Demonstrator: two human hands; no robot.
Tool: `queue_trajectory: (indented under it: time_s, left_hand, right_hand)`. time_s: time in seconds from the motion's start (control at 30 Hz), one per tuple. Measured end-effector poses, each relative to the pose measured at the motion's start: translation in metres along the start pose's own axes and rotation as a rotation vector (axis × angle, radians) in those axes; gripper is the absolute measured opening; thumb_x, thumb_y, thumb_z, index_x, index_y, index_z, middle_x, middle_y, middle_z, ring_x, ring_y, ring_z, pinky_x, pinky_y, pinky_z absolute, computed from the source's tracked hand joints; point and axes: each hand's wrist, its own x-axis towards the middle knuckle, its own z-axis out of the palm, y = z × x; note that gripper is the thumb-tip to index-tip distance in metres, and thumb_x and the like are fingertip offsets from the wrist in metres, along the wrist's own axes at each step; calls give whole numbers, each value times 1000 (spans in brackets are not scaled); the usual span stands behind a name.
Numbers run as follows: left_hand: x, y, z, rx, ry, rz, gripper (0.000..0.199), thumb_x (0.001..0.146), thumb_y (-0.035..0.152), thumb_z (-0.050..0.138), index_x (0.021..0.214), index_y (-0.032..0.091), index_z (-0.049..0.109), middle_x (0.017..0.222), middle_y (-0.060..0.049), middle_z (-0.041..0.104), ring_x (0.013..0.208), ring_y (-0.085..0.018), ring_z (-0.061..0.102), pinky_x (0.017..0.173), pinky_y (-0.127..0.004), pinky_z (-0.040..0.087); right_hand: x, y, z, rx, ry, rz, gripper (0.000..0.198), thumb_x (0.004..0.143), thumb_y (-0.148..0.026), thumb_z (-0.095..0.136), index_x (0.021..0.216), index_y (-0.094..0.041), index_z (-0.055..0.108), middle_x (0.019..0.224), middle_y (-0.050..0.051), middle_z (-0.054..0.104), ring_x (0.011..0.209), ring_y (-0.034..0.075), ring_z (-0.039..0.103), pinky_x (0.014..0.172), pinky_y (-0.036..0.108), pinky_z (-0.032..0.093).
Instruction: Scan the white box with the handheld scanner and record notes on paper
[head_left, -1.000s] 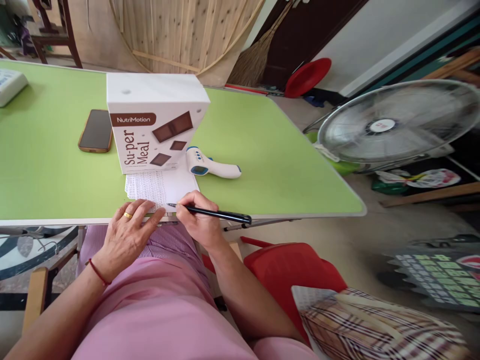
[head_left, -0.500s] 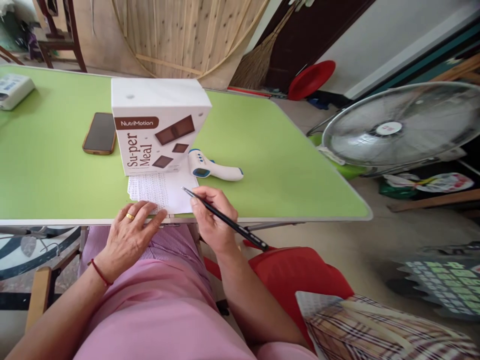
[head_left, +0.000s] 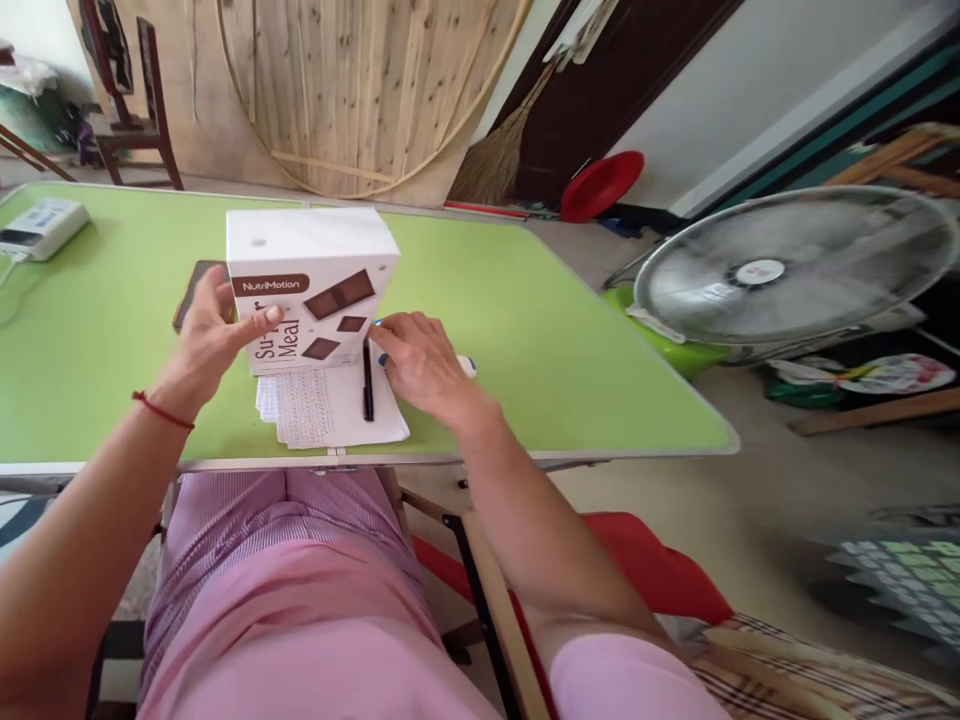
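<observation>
An upright white NutriMotion box (head_left: 315, 238) stands on the green table, over the back of some handwritten sheets (head_left: 300, 410). My left hand (head_left: 206, 335) grips the box's left side, thumb across the printed front and fingers partly hidden behind the edge. At the lower right edge, my right hand (head_left: 424, 362) has its bent fingers against the box; their tips are partly hidden. Beneath that hand lies a white-and-blue infrared thermometer (head_left: 469, 367), mostly covered. A black pen (head_left: 367, 385) rests on the paper, its upper end close to the box.
Behind the box's left side, a phone (head_left: 191, 290) is partly covered by my left hand. A white device with a cable (head_left: 45, 228) sits at the table's far left. To the right stand a large fan (head_left: 795, 265) and a red chair (head_left: 645, 565).
The pen has left my right hand and lies on the paper. My left hand has moved from the table edge up to the box; my right hand has moved forward to its right side.
</observation>
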Motion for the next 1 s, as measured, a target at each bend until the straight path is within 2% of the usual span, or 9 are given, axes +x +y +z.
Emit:
queue_trajectory:
  time_s: [0.07, 0.17, 0.3, 0.37, 0.5, 0.57, 0.63, 0.73, 1.0]
  left_hand:
    - [11, -8, 2, -96, -124, -68, 76, 58, 50, 91, 118, 16, 58, 116, -13, 67, 111, -36, 63, 92, -52, 55]
    - [10, -20, 3, -80, -161, -69, 73, 53, 40, 94, 114, 18, 61, 116, -12, 68, 108, -35, 65, 91, -51, 56]
    - [5, -30, -4, 89, -72, -72, 69, 54, 44, 93, 110, 19, 61, 109, -10, 70, 108, -35, 64, 93, -54, 54]
    - [4, -29, -7, 203, 8, -95, 72, 54, 48, 92, 111, 19, 60, 110, -11, 69, 109, -36, 64, 93, -55, 53]
    - [0, -18, -7, 224, 32, -104, 68, 61, 57, 86, 111, 17, 62, 113, -12, 70, 107, -37, 64, 88, -52, 54]
    - [-3, -13, -5, 187, 16, -89, 63, 67, 61, 80, 109, 17, 65, 112, -12, 71, 105, -36, 65, 88, -50, 54]
    - [-5, -11, -4, 195, 2, -99, 61, 70, 62, 78, 109, 17, 66, 111, -11, 71, 105, -36, 65, 88, -50, 54]
    - [-5, -15, -4, 263, -27, -146, 63, 68, 63, 78, 109, 17, 65, 112, -12, 71, 106, -36, 65, 89, -52, 53]
    - [-1, -35, -7, 306, -33, -144, 63, 68, 64, 78, 112, 21, 64, 112, -11, 69, 106, -35, 63, 91, -54, 52]
  right_hand:
    - [-4, 7, -2, 34, -19, 68, 56, 81, 2, 42, 131, -15, 59, 114, 16, 66, 103, 29, 58, 88, 44, 45]
    - [-15, 25, -3, 78, -115, 202, 59, 74, -11, 57, 133, -16, 56, 118, 16, 66, 106, 32, 59, 89, 45, 47]
    - [-24, 40, -1, 122, -284, 317, 54, 73, -19, 60, 127, -14, 60, 107, 16, 69, 96, 32, 63, 83, 45, 50]
    - [-26, 38, -2, 216, -242, 385, 47, 73, -19, 59, 119, -16, 63, 103, 14, 69, 93, 31, 63, 80, 44, 50]
    - [-36, 6, -14, 677, 231, 590, 44, 67, -27, 65, 111, -19, 63, 102, 10, 68, 87, 25, 63, 75, 41, 52]
    - [-46, -24, -23, 1074, 379, 532, 33, 68, -33, 68, 98, -22, 64, 90, 4, 66, 75, 19, 60, 69, 36, 52]
    - [-56, -57, -29, 1459, 308, 431, 15, 71, -32, 64, 82, -22, 63, 78, 1, 62, 68, 16, 57, 64, 33, 50]
    - [-62, -95, -26, 1821, 116, 464, 12, 75, -33, 61, 77, -21, 62, 69, -1, 58, 58, 12, 51, 55, 28, 43]
    - [-50, -109, 3, 1857, 63, 717, 19, 72, -35, 69, 81, -21, 61, 60, -5, 55, 51, 10, 47, 49, 25, 36]
